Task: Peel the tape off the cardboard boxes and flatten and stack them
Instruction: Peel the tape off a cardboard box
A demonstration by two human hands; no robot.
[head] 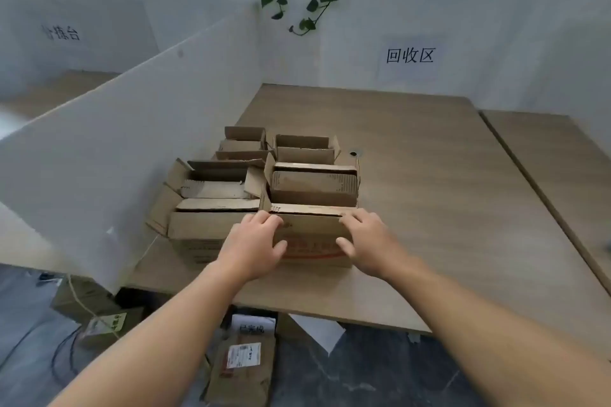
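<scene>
Head view: my left hand [254, 241] and right hand [370, 241] both grip the cardboard box [310, 235] by its near wall, fingers curled over the top edge, thumbs on the front face. It sits near-left on the table [429, 192], just beside three other open boxes [215, 188].

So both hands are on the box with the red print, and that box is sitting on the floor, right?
Not the floor. The head view shows the box on the wooden table, left hand and right hand on it.
</scene>
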